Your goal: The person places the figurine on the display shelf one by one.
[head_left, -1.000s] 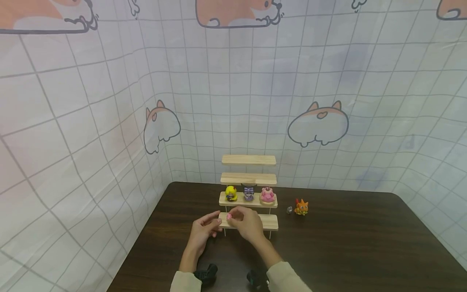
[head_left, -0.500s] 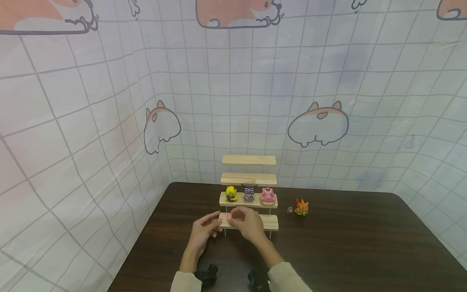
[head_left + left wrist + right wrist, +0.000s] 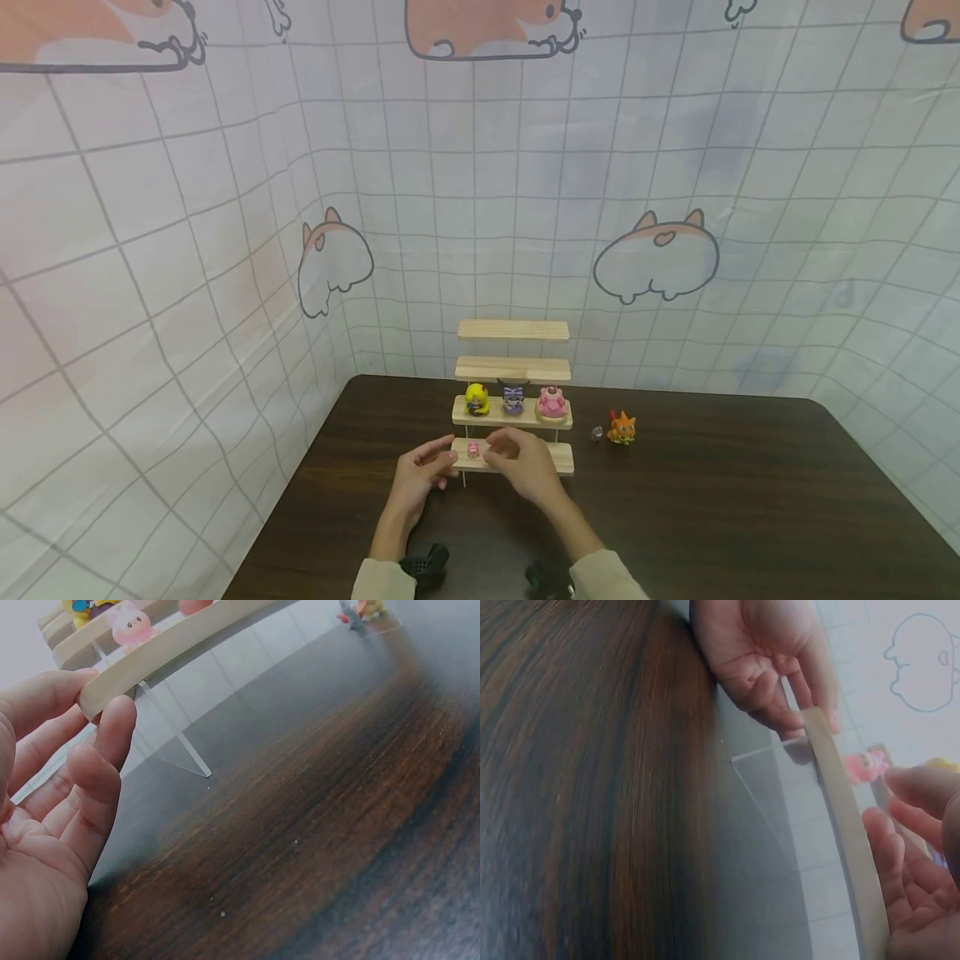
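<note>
A small pink animal figurine stands upright near the left end of the lowest shelf of a wooden display stand. My left hand pinches that shelf's left end; in the left wrist view its fingers meet the board from above and below. Just right of the figurine is my right hand, fingers loosely bent with nothing between them. In the right wrist view a fingertip lies close to the pink figurine. One shelf up stand a yellow figurine, a purple one and a pink one.
An orange figurine and a small grey piece stand on the dark table right of the stand. Two upper shelves rise behind. Black devices sit by both wrists. A patterned cloth hangs behind.
My right hand has let go of the small pink figurine and drawn back to the right, leaving it on the lowest shelf. My left hand stays at the shelf's end.
</note>
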A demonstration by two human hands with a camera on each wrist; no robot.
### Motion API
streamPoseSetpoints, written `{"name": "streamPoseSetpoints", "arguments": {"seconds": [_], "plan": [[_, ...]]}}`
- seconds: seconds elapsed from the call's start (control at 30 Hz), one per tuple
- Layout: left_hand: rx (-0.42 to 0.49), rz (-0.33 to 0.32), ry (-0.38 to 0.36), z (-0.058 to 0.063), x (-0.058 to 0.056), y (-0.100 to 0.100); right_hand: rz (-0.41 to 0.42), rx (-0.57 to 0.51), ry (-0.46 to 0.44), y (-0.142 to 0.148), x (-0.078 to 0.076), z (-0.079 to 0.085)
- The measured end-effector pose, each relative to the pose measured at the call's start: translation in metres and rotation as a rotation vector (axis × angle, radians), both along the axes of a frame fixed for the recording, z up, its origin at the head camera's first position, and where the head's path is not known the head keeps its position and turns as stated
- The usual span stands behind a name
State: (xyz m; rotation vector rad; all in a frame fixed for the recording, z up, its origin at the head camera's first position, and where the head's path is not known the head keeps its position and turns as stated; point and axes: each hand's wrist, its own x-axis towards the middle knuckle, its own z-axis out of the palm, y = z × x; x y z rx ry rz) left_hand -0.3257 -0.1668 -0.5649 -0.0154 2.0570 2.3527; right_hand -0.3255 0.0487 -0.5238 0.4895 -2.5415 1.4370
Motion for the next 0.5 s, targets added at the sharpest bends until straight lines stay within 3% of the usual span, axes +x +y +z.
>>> {"name": "streamPoseSetpoints", "arguments": {"seconds": [0.5], "plan": [[-0.004,0.012,0.009,-0.001,-0.001,0.001,0.082,-0.066,-0.090,0.037,0.007,0.002]]}}
